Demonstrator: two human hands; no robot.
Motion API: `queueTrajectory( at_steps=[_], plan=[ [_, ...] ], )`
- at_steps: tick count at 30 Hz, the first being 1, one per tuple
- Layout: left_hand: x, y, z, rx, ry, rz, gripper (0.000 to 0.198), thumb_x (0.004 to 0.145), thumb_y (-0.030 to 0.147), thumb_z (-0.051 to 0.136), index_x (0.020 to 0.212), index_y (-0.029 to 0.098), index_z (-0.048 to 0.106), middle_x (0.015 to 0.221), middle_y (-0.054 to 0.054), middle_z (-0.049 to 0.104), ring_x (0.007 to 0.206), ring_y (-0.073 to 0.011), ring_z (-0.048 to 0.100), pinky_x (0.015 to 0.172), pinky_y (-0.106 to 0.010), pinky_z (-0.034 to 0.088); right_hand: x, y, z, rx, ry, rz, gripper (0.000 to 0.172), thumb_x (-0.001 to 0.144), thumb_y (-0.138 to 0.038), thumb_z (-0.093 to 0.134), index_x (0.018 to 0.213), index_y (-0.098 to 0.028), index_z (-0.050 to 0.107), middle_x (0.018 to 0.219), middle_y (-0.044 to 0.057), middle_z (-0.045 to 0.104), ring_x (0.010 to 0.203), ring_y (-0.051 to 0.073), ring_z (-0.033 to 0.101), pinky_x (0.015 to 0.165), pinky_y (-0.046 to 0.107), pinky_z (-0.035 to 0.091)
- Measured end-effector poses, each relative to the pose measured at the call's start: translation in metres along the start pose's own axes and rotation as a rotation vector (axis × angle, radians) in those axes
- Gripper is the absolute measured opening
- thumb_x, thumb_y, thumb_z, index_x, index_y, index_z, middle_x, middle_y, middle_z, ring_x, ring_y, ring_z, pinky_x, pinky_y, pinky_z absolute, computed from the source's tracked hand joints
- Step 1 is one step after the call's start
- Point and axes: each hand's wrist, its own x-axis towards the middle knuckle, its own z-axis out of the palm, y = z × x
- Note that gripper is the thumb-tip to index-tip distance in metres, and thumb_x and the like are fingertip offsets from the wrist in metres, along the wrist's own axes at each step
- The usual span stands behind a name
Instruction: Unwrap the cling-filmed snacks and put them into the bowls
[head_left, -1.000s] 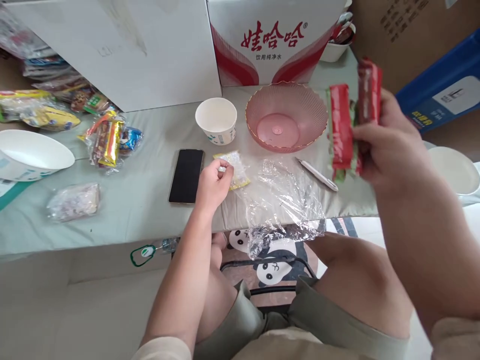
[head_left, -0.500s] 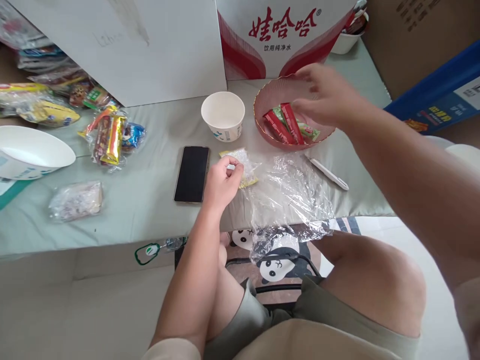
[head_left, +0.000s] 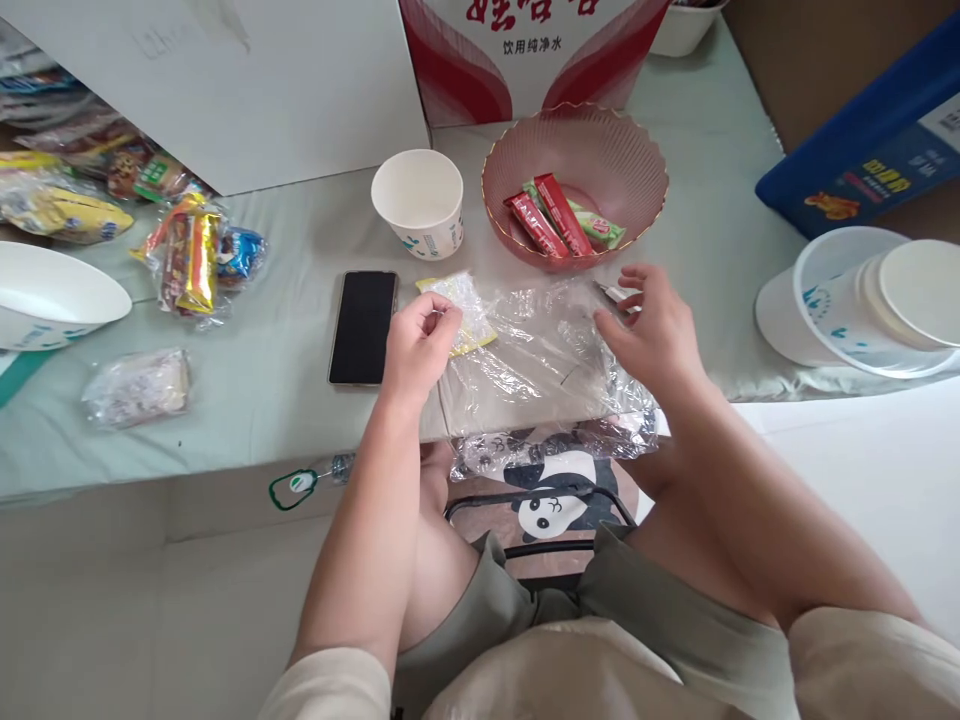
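right hand (head_left: pixel 658 335) has left the pink bowl (head_left: pixel 600 150).

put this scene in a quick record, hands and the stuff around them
left hand: fingers curled, at the yellow-edged packet; grip unclear
right hand: fingers apart, partly hiding a pen-like thing
clear plastic: spread between the hands
pink bowl: holds red bars and some green wrapping
paper cup: upright, left of the bowl
phone: flat, screen dark

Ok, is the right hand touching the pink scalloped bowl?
Apart. The head view shows a strip of tablecloth between the right hand and the rim of the pink scalloped bowl.
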Motion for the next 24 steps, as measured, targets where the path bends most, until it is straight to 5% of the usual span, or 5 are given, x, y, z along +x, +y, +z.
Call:
queueTrajectory(
  at_steps=[5,11,15,20,24],
  plan=[
    [0.0,0.003,-0.004,-0.11,-0.056,-0.02,0.015,0.078,0.028,0.063,0.065,0.022,0.057,0.052,0.004,0.04,0.045,-0.0094,0.036,0.044,-0.025,0.026,0.008,0.003,0.01,-0.038,-0.095,0.075,0.063,0.079,-0.035,0.067,0.138,-0.02,0.053,0.111,0.013,0.078,0.08,0.029,0.067,0.088,0.056,0.055],
    [0.004,-0.001,-0.008,-0.075,0.037,-0.04,0.019,0.082,0.028,0.062,0.065,0.021,0.059,0.054,0.003,0.046,0.048,-0.0095,0.041,0.046,-0.024,0.032,0.005,0.005,-0.001,0.008,-0.055,0.065,0.012,0.081,-0.029,0.059,0.086,-0.024,0.069,0.076,0.004,0.069,0.066,0.021,0.061,0.076,0.041,0.054],
    [0.008,-0.003,-0.012,-0.053,0.104,-0.058,0.022,0.087,0.032,0.061,0.069,0.02,0.063,0.058,0.002,0.05,0.051,-0.0095,0.045,0.048,-0.023,0.038,0.002,0.014,-0.004,0.172,0.091,0.11,0.007,0.084,-0.03,0.059,0.085,-0.024,0.063,0.074,0.001,0.064,0.065,0.018,0.057,0.066,0.036,0.05],
    [0.006,-0.004,-0.012,-0.149,0.073,-0.099,0.008,0.085,0.027,0.062,0.089,0.021,0.066,0.092,-0.005,0.069,0.073,-0.0135,0.067,0.059,-0.023,0.053,0.003,0.014,0.002,0.5,0.121,0.12,0.008,0.09,-0.03,0.056,0.087,-0.026,0.05,0.077,0.0,0.064,0.069,0.016,0.065,0.072,0.037,0.057],
    [0.003,-0.004,-0.006,-0.081,-0.031,0.019,0.047,0.071,0.016,0.077,0.114,0.027,0.063,0.11,-0.004,0.07,0.077,-0.0129,0.07,0.057,-0.021,0.054,0.003,0.009,0.003,0.591,0.132,0.144,0.008,0.089,-0.027,0.055,0.091,-0.027,0.047,0.07,-0.003,0.056,0.053,0.012,0.055,0.053,0.031,0.048]
  ],
)
